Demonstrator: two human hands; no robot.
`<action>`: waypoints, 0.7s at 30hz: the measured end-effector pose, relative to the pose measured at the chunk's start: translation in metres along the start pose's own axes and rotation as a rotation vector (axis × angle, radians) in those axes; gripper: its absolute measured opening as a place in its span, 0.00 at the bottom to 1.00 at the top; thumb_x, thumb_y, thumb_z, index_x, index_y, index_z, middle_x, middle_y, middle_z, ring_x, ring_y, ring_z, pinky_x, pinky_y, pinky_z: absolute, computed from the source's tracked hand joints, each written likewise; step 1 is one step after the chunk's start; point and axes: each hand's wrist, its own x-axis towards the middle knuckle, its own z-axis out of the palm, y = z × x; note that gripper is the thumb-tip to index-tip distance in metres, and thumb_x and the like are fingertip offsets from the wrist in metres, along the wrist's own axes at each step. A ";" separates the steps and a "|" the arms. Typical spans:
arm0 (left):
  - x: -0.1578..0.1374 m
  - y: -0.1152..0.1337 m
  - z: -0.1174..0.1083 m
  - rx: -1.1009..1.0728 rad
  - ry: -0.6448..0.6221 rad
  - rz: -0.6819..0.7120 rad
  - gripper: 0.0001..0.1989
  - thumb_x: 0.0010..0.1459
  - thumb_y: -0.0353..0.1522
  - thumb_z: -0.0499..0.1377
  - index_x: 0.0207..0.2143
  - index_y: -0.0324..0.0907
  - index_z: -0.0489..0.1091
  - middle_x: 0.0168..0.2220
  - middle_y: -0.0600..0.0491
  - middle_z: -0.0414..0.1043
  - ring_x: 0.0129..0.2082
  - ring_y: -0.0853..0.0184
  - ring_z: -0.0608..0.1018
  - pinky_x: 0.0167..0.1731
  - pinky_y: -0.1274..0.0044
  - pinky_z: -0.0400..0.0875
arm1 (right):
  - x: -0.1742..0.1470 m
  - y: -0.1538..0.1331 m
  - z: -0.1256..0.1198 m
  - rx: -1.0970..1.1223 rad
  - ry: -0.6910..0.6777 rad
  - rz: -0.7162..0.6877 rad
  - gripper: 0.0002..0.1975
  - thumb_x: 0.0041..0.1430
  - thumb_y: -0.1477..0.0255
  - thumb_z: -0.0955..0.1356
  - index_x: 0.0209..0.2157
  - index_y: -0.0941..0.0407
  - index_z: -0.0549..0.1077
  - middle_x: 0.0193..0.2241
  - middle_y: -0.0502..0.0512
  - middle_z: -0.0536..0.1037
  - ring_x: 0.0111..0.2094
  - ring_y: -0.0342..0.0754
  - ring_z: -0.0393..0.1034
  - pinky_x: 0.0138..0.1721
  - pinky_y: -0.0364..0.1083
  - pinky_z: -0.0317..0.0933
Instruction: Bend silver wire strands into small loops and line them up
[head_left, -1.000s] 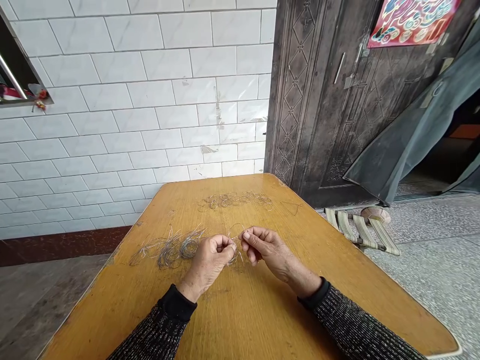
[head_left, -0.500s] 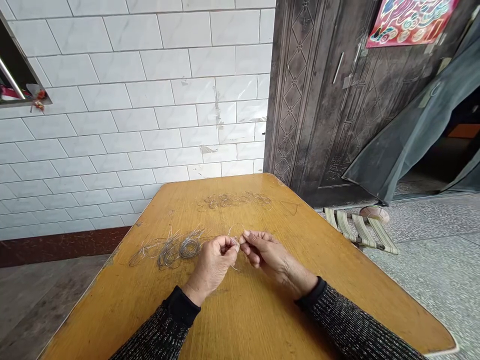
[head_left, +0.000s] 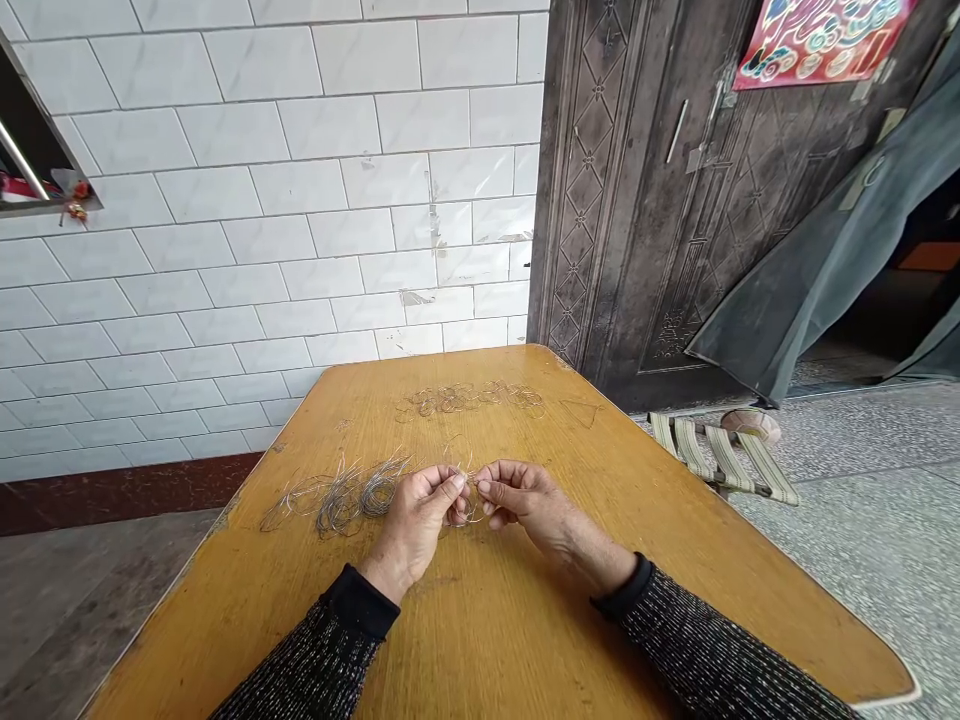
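Note:
Thin wire (head_left: 471,512) runs between my two hands above the middle of the table. My left hand (head_left: 427,505) pinches it between thumb and forefinger, and my right hand (head_left: 521,497) closes its fingertips on it just to the right. The fingertips are a small gap apart, and fine strands stick out around them. Left of my left hand lie grey wire coils (head_left: 379,488), with looser, tangled wire (head_left: 289,502) beside them. How the held wire is bent inside my fingers is hidden.
The wooden table (head_left: 480,640) reaches to a white tiled wall (head_left: 300,200). Thin wire loops (head_left: 465,398) and a bent triangular wire (head_left: 583,411) lie toward its far end. A strapped folding stool (head_left: 724,455) stands on the floor at right, by the dark door (head_left: 645,250).
My left hand has shifted slightly left and up, and its fingers have moved along the wire. The right fingertips have changed their pinch a little. The gap between them differs slightly.

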 end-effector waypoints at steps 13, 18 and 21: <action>0.000 0.002 0.002 -0.003 0.036 0.014 0.11 0.43 0.33 0.63 0.30 0.37 0.68 0.23 0.57 0.66 0.20 0.75 0.68 0.22 0.80 0.64 | -0.001 -0.002 0.001 -0.067 0.102 0.003 0.14 0.39 0.62 0.71 0.20 0.59 0.68 0.16 0.46 0.64 0.18 0.37 0.57 0.17 0.37 0.55; 0.000 0.003 0.001 -0.009 0.033 0.021 0.11 0.43 0.32 0.63 0.29 0.37 0.67 0.23 0.57 0.66 0.21 0.75 0.69 0.23 0.81 0.63 | -0.002 -0.005 0.002 -0.059 0.125 0.010 0.14 0.38 0.62 0.71 0.20 0.59 0.69 0.16 0.46 0.65 0.18 0.37 0.57 0.16 0.37 0.54; 0.000 0.003 0.002 -0.025 0.035 0.009 0.12 0.42 0.32 0.64 0.28 0.39 0.64 0.22 0.58 0.66 0.20 0.75 0.69 0.23 0.80 0.63 | -0.002 -0.005 0.002 -0.037 0.112 0.015 0.14 0.38 0.62 0.71 0.20 0.59 0.69 0.16 0.46 0.65 0.17 0.36 0.57 0.16 0.37 0.54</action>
